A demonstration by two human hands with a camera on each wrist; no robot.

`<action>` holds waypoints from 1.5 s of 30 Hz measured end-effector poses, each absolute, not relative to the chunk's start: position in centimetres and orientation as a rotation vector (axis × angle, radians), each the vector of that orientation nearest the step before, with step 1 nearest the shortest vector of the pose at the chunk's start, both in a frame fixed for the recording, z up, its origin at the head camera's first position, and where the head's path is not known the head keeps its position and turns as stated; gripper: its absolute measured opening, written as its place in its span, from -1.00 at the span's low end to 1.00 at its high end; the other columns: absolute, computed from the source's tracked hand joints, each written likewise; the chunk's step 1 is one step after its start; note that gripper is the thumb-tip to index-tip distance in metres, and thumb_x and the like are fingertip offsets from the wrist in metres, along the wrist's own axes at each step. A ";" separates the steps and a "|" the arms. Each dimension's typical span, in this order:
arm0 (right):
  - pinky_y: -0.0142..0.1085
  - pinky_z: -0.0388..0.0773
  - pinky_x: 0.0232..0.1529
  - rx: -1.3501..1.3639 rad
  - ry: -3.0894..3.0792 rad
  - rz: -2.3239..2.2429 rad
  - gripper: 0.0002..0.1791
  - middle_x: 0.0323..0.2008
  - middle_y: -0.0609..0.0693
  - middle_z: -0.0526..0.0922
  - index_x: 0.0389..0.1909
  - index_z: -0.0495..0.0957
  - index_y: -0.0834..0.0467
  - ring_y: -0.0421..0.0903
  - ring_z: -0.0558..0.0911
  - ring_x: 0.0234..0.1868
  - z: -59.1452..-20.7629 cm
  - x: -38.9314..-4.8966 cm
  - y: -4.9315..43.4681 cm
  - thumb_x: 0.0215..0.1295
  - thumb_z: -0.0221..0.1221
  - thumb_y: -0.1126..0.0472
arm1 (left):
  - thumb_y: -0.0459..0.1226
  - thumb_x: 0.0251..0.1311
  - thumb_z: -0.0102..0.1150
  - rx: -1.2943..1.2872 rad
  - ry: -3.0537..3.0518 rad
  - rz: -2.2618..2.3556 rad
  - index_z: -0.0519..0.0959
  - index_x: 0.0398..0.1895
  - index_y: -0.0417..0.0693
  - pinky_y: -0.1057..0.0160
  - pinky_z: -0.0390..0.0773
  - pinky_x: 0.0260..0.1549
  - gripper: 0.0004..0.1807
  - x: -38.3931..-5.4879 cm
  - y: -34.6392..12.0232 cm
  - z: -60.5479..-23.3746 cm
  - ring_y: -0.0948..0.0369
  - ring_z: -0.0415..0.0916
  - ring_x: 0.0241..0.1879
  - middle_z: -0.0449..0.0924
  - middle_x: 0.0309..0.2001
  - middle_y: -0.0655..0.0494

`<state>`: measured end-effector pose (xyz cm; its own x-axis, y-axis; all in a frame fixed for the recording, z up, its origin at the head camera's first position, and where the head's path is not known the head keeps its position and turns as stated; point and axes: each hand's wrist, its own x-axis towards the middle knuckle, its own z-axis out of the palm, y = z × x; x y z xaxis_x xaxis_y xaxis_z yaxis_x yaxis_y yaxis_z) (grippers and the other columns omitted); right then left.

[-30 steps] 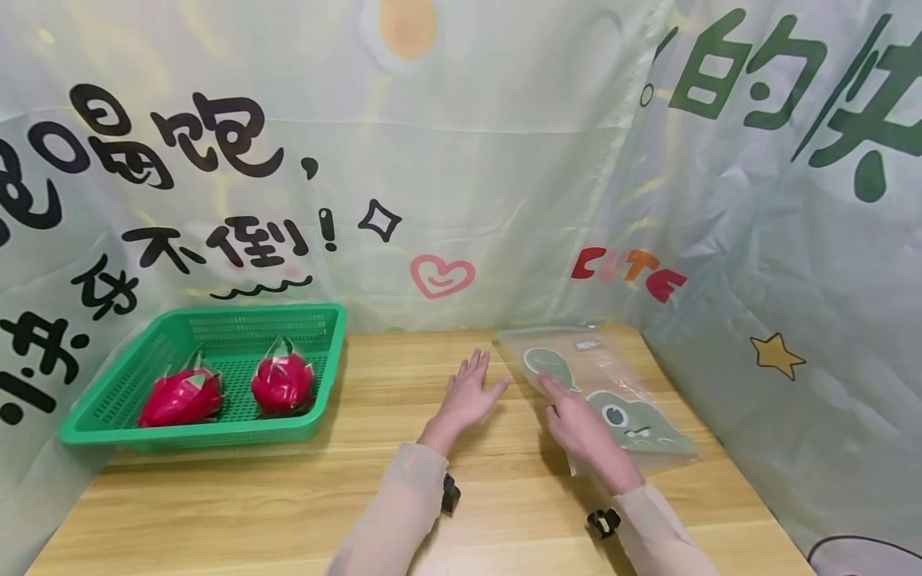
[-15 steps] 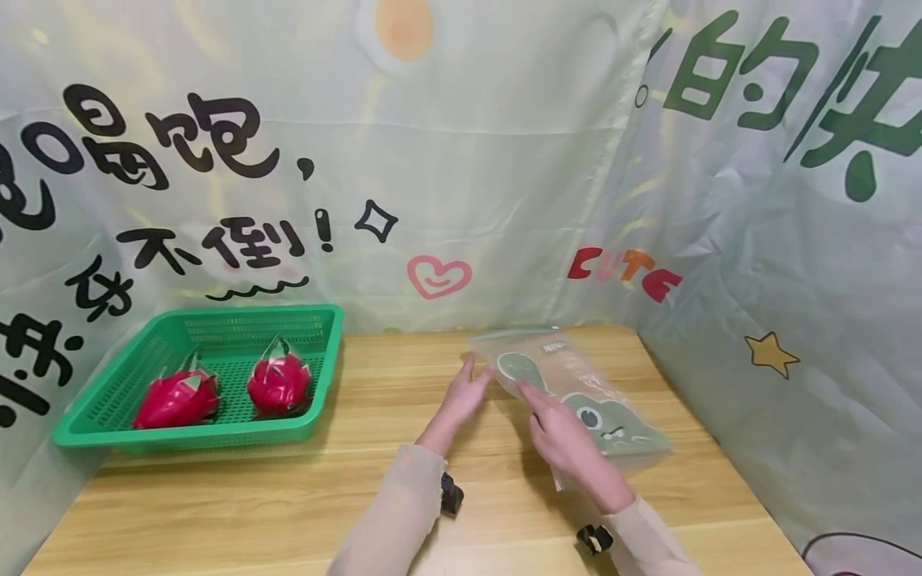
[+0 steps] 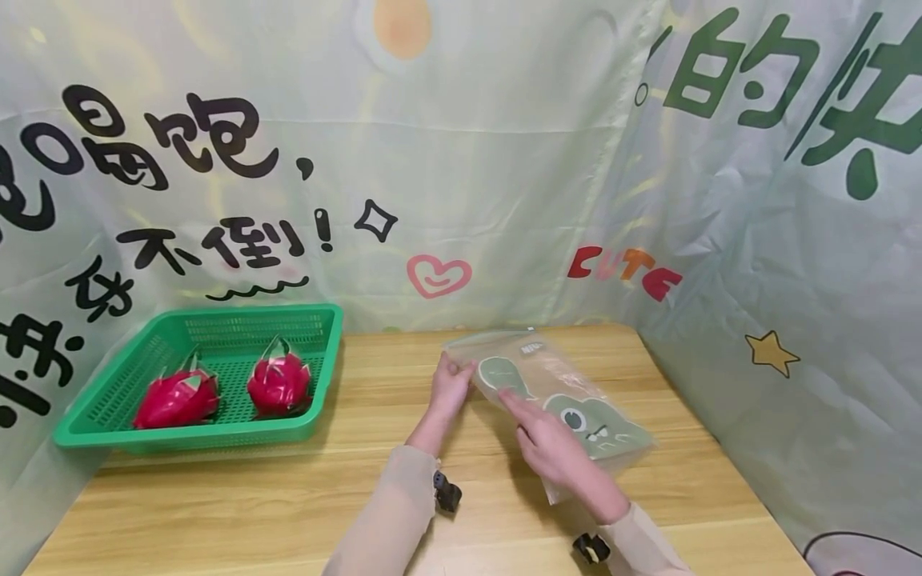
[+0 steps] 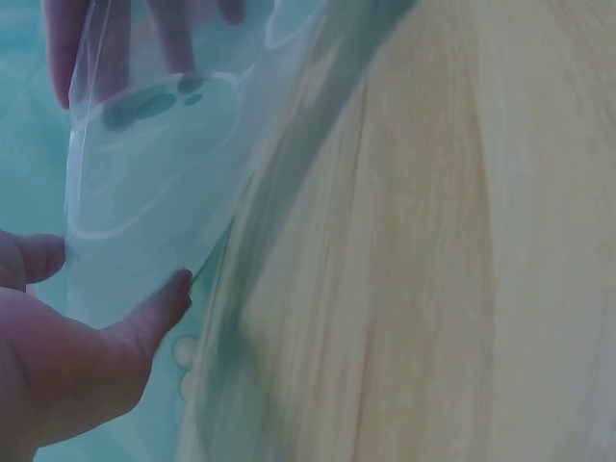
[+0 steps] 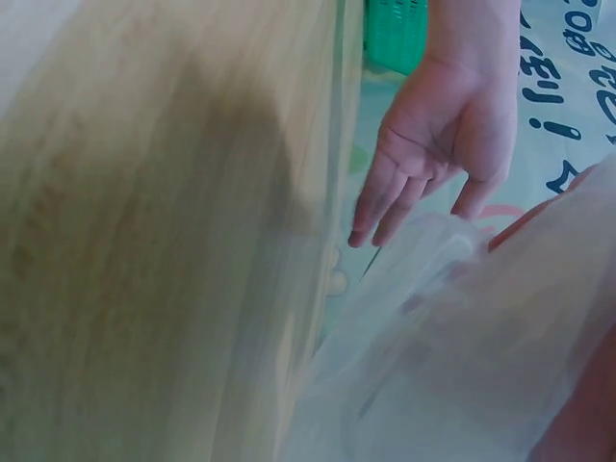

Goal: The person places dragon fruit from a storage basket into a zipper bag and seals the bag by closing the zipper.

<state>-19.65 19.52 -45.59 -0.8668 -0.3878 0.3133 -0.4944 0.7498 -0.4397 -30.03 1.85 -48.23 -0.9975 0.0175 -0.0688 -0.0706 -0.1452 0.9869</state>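
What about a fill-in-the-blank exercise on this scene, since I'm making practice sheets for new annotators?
1. In the head view, the basket is coloured ____.
2. There are ____ pink-red dragon fruits inside it.
3. The hand nearer the basket is the person's ____ one.
4. On the backdrop, up and to the right of the clear bag, the multicoloured English word reads ____.

Missing words: green; two; left; CUTE.

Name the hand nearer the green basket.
Left. The left hand is to the right of the green basket, at the edge of the bag; the right hand is farther right, holding it.
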 end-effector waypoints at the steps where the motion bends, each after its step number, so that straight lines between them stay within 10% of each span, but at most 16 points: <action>1: 0.16 0.33 0.42 0.714 -2.755 0.776 -0.34 0.46 0.27 0.38 0.51 0.31 0.30 0.29 0.44 0.42 -45.6 -19.6 19.5 0.37 0.11 0.48 | -0.27 0.48 0.14 -0.064 1.973 2.375 -0.18 0.67 -0.27 0.00 0.50 0.31 -0.09 -30.0 1.7 -48.2 -0.20 0.40 0.39 0.21 0.50 -0.43; 19: 0.19 0.35 0.40 0.847 -2.782 0.781 -0.29 0.54 0.15 0.29 0.58 0.24 0.14 0.23 0.42 0.45 -45.3 -19.3 19.1 0.54 0.17 0.01 | -0.54 0.38 0.04 -0.035 2.075 2.529 0.31 0.55 -0.12 0.44 0.60 -0.41 -0.33 -29.2 -0.4 -46.2 0.10 0.66 -0.08 0.50 0.36 -0.26; 31: 0.21 0.40 0.36 0.792 -2.409 0.892 -0.37 0.41 0.22 0.47 0.47 0.39 0.26 0.30 0.50 0.37 -43.7 -20.8 19.1 0.42 0.27 0.27 | -0.45 0.45 0.09 0.108 2.223 2.456 0.38 0.52 -0.07 0.16 0.65 0.11 -0.42 -27.3 -1.8 -43.8 -0.07 0.59 0.23 0.48 0.40 -0.15; 45: -0.04 0.43 0.41 0.703 -2.121 1.016 -0.46 0.34 0.25 0.55 0.34 0.51 0.32 0.21 0.53 0.36 -40.3 -25.2 18.3 0.34 0.28 0.43 | -0.58 0.38 0.09 0.528 2.334 2.490 0.39 0.49 -0.21 0.25 0.63 0.11 -0.39 -25.3 -3.6 -41.3 -0.15 0.62 0.18 0.57 0.27 -0.27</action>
